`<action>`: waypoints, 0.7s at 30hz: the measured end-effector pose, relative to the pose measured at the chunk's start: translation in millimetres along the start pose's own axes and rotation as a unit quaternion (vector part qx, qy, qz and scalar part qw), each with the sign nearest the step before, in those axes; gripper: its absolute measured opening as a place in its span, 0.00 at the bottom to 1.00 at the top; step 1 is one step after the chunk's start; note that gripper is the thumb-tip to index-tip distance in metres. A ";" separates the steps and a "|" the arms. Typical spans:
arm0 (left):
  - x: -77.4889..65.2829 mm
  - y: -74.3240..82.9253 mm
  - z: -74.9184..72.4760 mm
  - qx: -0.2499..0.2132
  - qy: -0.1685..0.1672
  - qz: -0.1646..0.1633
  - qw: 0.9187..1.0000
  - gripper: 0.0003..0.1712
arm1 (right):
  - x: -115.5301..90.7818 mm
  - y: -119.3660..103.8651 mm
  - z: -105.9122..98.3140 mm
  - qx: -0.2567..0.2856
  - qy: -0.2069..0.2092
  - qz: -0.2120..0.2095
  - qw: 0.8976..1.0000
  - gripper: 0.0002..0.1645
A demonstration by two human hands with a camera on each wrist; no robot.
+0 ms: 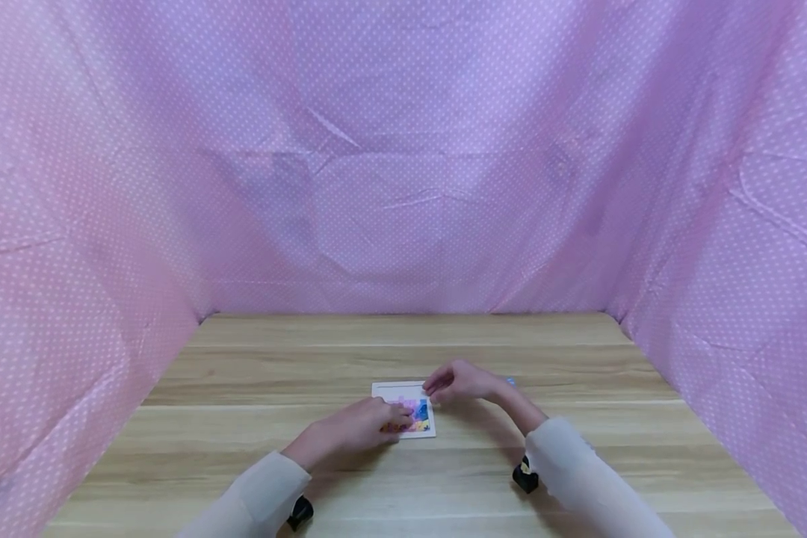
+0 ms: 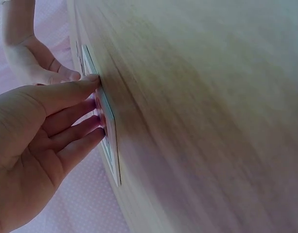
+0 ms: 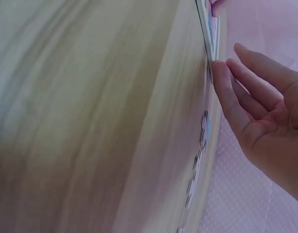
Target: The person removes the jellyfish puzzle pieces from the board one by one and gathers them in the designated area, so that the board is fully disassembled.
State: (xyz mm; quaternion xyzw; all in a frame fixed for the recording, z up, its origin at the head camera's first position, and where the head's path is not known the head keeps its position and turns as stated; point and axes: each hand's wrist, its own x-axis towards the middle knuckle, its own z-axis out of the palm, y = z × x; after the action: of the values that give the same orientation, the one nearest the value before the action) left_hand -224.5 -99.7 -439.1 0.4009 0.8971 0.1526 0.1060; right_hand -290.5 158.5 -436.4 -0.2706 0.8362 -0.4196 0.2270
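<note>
A small jigsaw puzzle in a white tray (image 1: 391,389) lies flat on the table, its blue, pink and yellow picture (image 1: 421,412) partly under my fingers. My left hand (image 1: 358,427) rests on the puzzle's lower left. In the left wrist view its fingertips (image 2: 101,133) touch the picture while the thumb lies at the tray's near edge. My right hand (image 1: 462,381) is at the tray's upper right corner, fingers loosely bent, fingertips at the border. No piece shows between those fingers in the right wrist view. The picture's left part is hidden.
Loose jigsaw pieces (image 3: 194,179) lie on the table beside my right hand; in the head view only a blue piece (image 1: 510,381) shows behind the right wrist. Pink dotted cloth (image 1: 403,224) hangs around the back and sides of the wooden table (image 1: 255,373).
</note>
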 end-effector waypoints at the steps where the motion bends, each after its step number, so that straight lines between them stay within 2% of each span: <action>1: 0.5 0.0 0.2 0.000 -0.001 -0.002 1.000 0.21 | 1.4 -0.1 0.8 -0.005 0.000 0.000 1.000 0.17; 8: 0.4 1.9 -1.2 0.002 -0.003 -0.010 1.000 0.20 | 7.6 -3.8 5.4 -0.021 -0.014 -0.014 1.000 0.14; 15: -0.3 3.0 -3.1 -0.010 0.005 -0.012 1.000 0.20 | 11.4 -6.9 8.7 -0.017 -0.010 -0.007 1.000 0.17; 21: 0.1 3.2 -2.8 -0.019 0.000 -0.016 1.000 0.20 | 14.9 -11.0 12.8 -0.037 -0.018 -0.014 0.999 0.17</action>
State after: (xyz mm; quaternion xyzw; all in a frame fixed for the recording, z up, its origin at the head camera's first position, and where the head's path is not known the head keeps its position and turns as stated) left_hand -223.2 -98.1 -435.3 0.3849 0.9001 0.1680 0.1161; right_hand -291.0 136.1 -436.5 -0.2985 0.8430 -0.3862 0.2261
